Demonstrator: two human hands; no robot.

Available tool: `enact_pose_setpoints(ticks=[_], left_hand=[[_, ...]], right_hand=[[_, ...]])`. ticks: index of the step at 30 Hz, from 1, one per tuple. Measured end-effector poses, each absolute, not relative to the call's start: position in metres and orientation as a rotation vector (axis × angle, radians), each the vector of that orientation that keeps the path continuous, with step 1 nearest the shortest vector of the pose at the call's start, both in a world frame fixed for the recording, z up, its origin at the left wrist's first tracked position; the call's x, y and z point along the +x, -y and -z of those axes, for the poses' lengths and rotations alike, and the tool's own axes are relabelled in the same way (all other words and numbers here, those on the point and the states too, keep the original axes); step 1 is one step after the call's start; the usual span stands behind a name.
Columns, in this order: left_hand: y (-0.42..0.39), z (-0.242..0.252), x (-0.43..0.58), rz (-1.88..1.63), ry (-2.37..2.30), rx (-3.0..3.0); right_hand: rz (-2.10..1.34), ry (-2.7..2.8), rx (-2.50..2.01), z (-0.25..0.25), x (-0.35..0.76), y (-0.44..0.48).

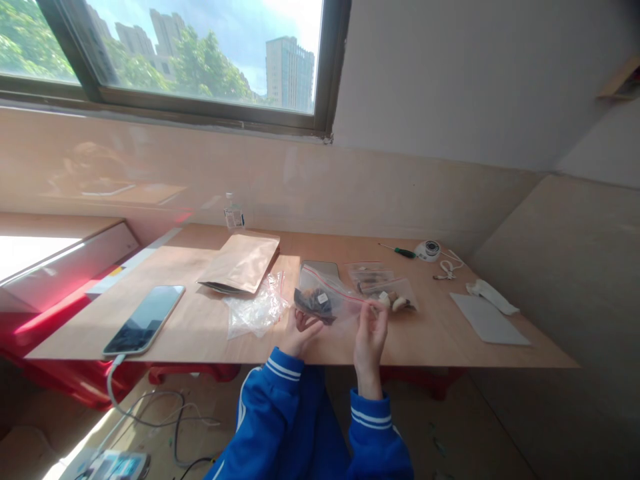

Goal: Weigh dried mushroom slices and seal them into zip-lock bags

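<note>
Both my hands hold a clear zip bag with a red seal strip and dark contents, lifted just above the front edge of the wooden table. My left hand cups the bag from below with curled fingers. My right hand pinches its right end at the seal. Blue sleeves with white stripes cover both arms. Just behind the bag lie two more clear zip bags holding small dark and pale items.
An empty crumpled clear bag and a brown paper pouch lie to the left. A phone on a cable rests near the left front corner. Farther back are a small bottle, a green-handled screwdriver, a round white device and a white sheet.
</note>
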State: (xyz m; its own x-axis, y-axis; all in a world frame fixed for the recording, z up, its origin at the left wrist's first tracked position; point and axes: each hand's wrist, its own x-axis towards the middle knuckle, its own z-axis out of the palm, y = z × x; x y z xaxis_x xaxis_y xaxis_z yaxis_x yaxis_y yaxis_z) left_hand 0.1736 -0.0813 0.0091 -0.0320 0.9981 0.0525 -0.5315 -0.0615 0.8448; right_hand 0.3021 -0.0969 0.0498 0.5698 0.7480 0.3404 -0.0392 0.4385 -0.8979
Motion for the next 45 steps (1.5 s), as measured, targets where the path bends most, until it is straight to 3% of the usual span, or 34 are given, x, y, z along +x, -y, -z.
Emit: enact_pose_setpoints(ticks=[13, 35, 45], left_hand=[[0.074, -0.010, 0.139, -1.668, -1.133, 1.036], [0.072, 0.000, 0.132, -1.620, -1.215, 1.123], [0.070, 0.006, 0.136, -1.508, -1.105, 1.164]], right_hand=[[-0.721, 0.997, -1.015, -0.025, 0.307, 0.088], [-0.564, 1.076, -1.162, -0.014, 0.327, 0.090], [-0.767, 1.056, -1.110, -0.015, 0.322, 0.090]])
